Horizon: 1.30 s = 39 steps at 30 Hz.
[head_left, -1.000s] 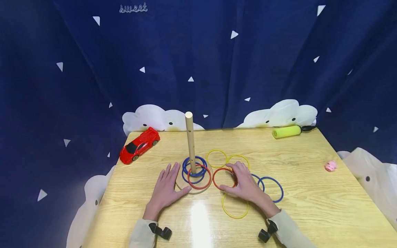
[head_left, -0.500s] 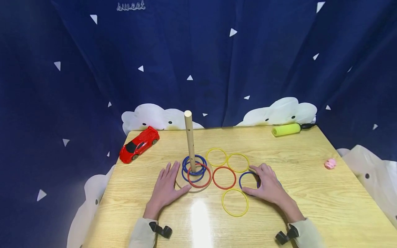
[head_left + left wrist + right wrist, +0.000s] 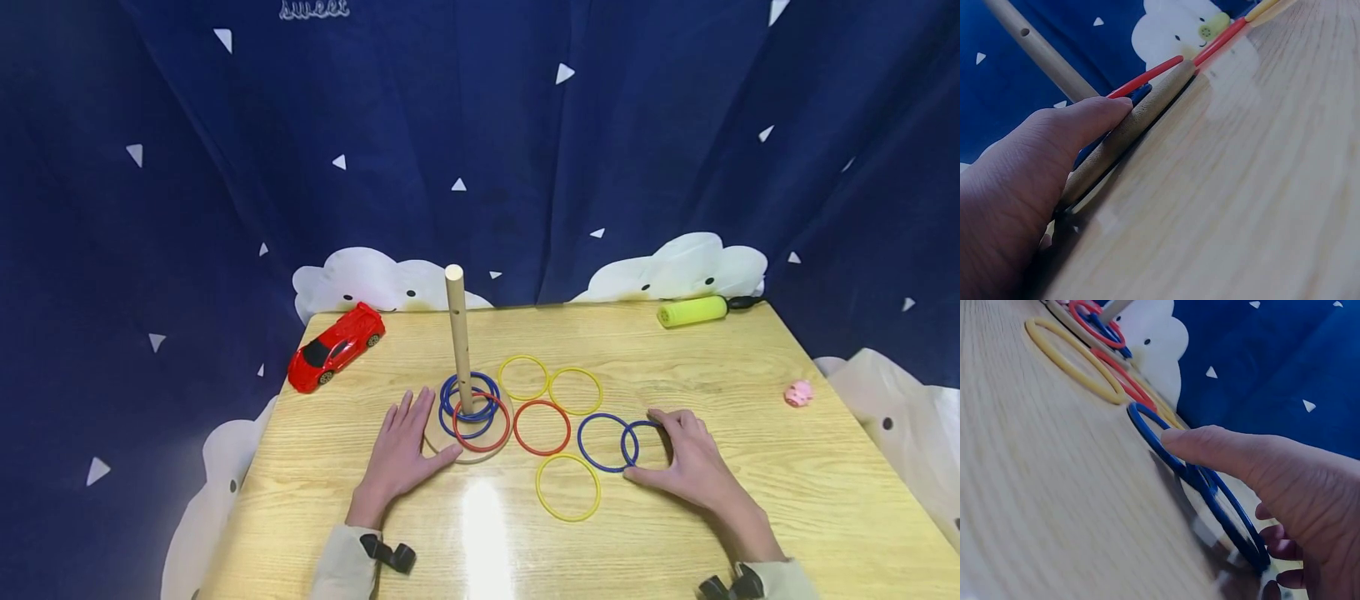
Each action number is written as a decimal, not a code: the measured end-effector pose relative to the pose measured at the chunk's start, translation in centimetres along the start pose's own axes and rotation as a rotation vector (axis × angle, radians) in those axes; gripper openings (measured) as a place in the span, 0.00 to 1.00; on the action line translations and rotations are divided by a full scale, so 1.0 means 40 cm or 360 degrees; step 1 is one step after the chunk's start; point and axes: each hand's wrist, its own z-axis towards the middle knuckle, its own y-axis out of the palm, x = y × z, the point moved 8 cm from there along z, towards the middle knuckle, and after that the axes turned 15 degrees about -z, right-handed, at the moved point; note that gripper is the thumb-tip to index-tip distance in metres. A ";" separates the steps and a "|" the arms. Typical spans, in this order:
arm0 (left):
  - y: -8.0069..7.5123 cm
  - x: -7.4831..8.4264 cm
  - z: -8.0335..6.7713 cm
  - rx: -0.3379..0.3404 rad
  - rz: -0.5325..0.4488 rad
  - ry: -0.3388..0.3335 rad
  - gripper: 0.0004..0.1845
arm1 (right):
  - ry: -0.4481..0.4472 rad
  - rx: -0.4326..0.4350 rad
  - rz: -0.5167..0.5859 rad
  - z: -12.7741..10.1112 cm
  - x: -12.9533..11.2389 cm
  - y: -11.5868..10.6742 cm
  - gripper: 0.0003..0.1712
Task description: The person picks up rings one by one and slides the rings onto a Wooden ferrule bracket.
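The left hand [image 3: 401, 454] lies flat on the tabletop [image 3: 787, 492] with straight fingers, and its thumb presses against the rim of the round wooden base [image 3: 471, 454]. It grips nothing. The base stands a little left of the middle of the tabletop, and a wooden peg [image 3: 458, 337] rises upright from it. Around the peg, on the base, lie the stacked blue rings [image 3: 470, 398] and one red ring [image 3: 483, 446].

The right hand [image 3: 693, 467] rests to the right of the base, nearer to the front edge than to the back edge. Its fingers are relaxed and only lightly bent; the thumb and the fingertips touch a small blue ring [image 3: 637, 433] that lies flat on the wood, partly under the hand. I cannot tell if the ring is already pinched. This ring overlaps another blue ring [image 3: 606, 442] on its left.

Between the two hands lie a loose red ring [image 3: 542, 428], and a yellow ring [image 3: 567, 487] closer to the front edge. Two more yellow rings [image 3: 550, 385] lie side by side behind them.

A red toy car [image 3: 336, 347] stands at the back left corner, close to the left edge. A yellow-green cylinder [image 3: 692, 311] lies at the back edge near the right corner, and a small pink object [image 3: 798, 392] sits near the right edge. The wood to the right of the right hand is bare up to the pink object.
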 end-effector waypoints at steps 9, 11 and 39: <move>-0.001 0.003 -0.001 -0.0008 -0.0022 -0.0015 0.59 | 0.0060 0.0009 0.0019 -0.049 0.050 -0.018 0.60; -0.002 0.002 -0.001 -0.0007 -0.0022 -0.0019 0.59 | 0.0063 0.0045 0.0036 -0.055 0.058 -0.017 0.57; -0.001 0.003 -0.001 0.0001 -0.0023 -0.0003 0.59 | -0.0040 0.0354 0.0286 -0.024 0.025 -0.007 0.57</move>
